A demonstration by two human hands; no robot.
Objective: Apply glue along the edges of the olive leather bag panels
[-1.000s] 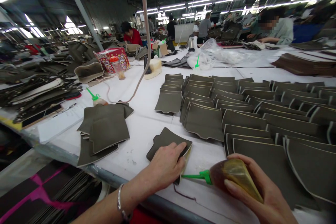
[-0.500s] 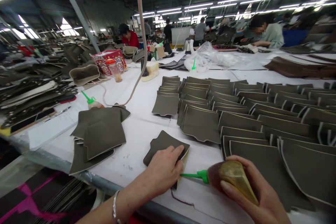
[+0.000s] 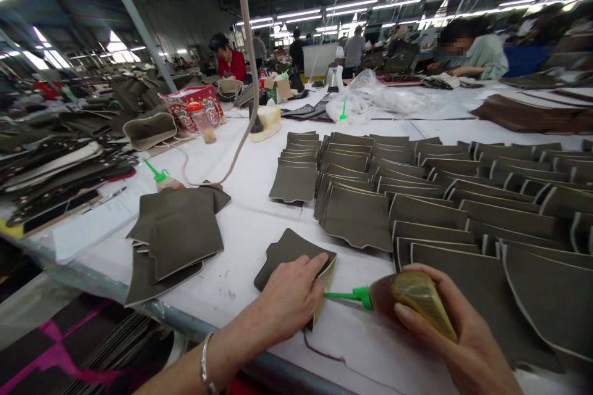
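Observation:
My left hand (image 3: 290, 299) presses flat, fingers together, on a dark olive leather piece (image 3: 283, 253) at the near edge of the white table (image 3: 250, 154); its right edge lifts and shows a yellowish underside. My right hand (image 3: 463, 345) grips a brown glue squeeze bottle (image 3: 407, 302) lying sideways, with its green nozzle (image 3: 345, 296) pointing left and touching that lifted edge.
Rows of overlapping olive pieces (image 3: 440, 197) fill the table's right half. A loose stack (image 3: 176, 234) lies at the left with a second green-tipped bottle (image 3: 162, 178) behind it. A hose (image 3: 248, 74) hangs from above. Other people (image 3: 227, 58) work at far tables.
The nozzle tip has slid a little up along the piece's lifted right edge. My left hand stays pressed on the piece. The view has shifted slightly.

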